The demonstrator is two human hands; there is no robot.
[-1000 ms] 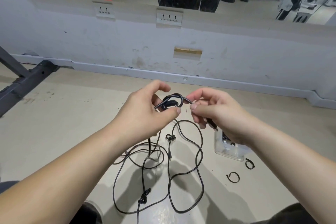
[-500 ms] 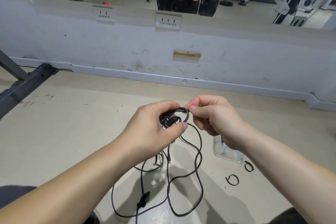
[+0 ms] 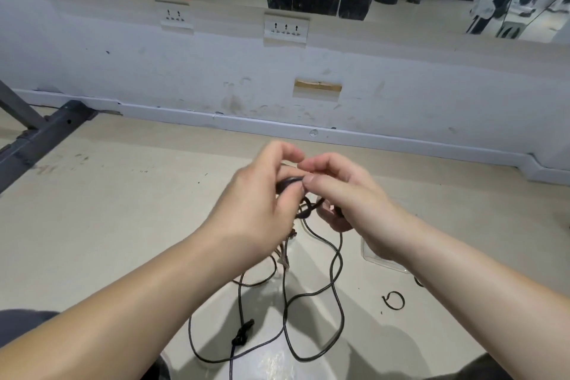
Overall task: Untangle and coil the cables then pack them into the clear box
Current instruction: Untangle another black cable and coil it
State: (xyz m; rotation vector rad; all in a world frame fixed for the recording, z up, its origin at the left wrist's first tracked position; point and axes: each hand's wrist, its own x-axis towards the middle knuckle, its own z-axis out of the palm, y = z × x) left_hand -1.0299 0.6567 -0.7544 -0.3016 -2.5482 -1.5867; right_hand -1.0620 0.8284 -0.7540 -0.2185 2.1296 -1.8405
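Observation:
A black cable (image 3: 334, 271) hangs in loose loops from both hands down to the floor, with a small knot (image 3: 243, 333) low on one strand. My left hand (image 3: 259, 203) pinches a small coil of the cable's upper end. My right hand (image 3: 342, 191) touches it from the right and grips the same cable between thumb and fingers. The coil is mostly hidden by the fingers and blurred. The clear box (image 3: 381, 261) lies on the floor behind my right wrist, largely covered by it.
A black cable tie ring (image 3: 393, 300) lies on the floor right of the loops, a second one just shows by my right forearm. A dark metal frame leg (image 3: 37, 139) crosses the floor at left. The white wall with sockets and a mirror is ahead.
Both hands have come closer together over the small coil and sit higher in view. The hanging loops have risen and shifted slightly; the box is now more hidden by my right wrist.

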